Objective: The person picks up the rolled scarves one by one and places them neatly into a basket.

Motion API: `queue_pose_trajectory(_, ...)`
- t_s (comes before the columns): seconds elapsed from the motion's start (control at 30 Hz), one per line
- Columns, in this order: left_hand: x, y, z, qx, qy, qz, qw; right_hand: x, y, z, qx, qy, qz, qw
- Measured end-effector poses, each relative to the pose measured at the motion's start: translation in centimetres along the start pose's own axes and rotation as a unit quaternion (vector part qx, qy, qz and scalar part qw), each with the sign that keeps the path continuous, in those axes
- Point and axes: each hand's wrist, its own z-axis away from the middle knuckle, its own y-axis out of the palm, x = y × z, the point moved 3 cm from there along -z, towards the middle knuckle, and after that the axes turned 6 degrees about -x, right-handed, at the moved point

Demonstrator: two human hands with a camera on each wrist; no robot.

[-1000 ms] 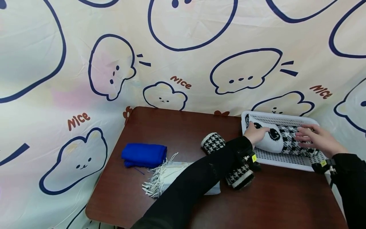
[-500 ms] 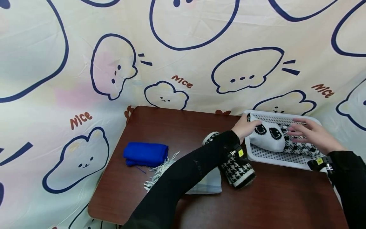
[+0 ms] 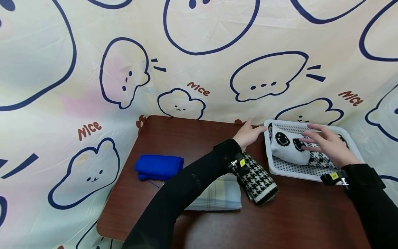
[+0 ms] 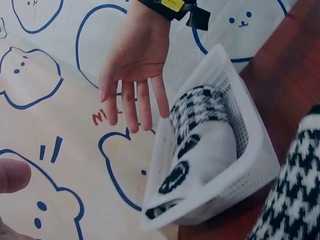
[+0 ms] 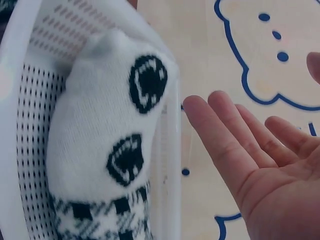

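A rolled or folded knit piece, probably a scarf [image 3: 286,152], lies in the white plastic basket [image 3: 295,175]. It is white with two round black patches and black-and-white houndstooth. My left hand [image 3: 247,135] is beside the basket's left end with fingers extended; whether a fingertip touches the rim I cannot tell. Only part of its thumb [image 4: 12,176] shows in the left wrist view. Above the basket, my right hand [image 3: 331,147] spreads its fingers and holds nothing. The right wrist view shows its open palm [image 5: 280,195] beside the knit piece.
Left of the basket lies a second houndstooth knit piece [image 3: 256,178], partly behind my left wrist. A pale plaid cloth [image 3: 222,199] and a folded blue cloth [image 3: 158,166] lie farther left on the brown table [image 3: 298,214]. A printed curtain [image 3: 192,72] hangs behind the table.
My left hand has drawn back leftward from the knit piece, out of the basket. The right hand has shifted left above the basket. The knit piece stays in place.
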Motion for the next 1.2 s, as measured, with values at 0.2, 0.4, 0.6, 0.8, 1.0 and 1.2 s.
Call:
queue_pose_trajectory(0.2,0.3,-2.3,0.6,0.013,0.011,-0.006,0.9998,1.1,2.0,0.0,0.003,-0.01,-0.025,1.0)
queue_pose_trajectory(0.4,0.4,-4.1,1.1,0.019,0.018,-0.002,0.9996,2.2,3.5,-0.1,0.018,-0.025,-0.061,0.998)
queue_pose_trajectory(0.6,0.3,-5.9,1.7,0.02,0.022,-0.01,0.9995,3.2,5.0,-0.2,0.031,-0.031,-0.084,0.995)
queue_pose_trajectory(0.8,0.4,-7.6,2.1,0.013,0.026,-0.021,0.9994,3.9,6.5,-0.3,0.046,-0.03,-0.096,0.994)
queue_pose_trajectory(1.0,0.6,-9.1,2.6,0.0,0.026,-0.031,0.9992,4.4,7.7,-0.6,0.064,-0.031,-0.093,0.993)
queue_pose_trajectory(1.2,0.9,-10.5,3.1,-0.004,0.023,-0.023,0.9995,4.9,8.9,-0.8,0.068,-0.033,-0.09,0.993)
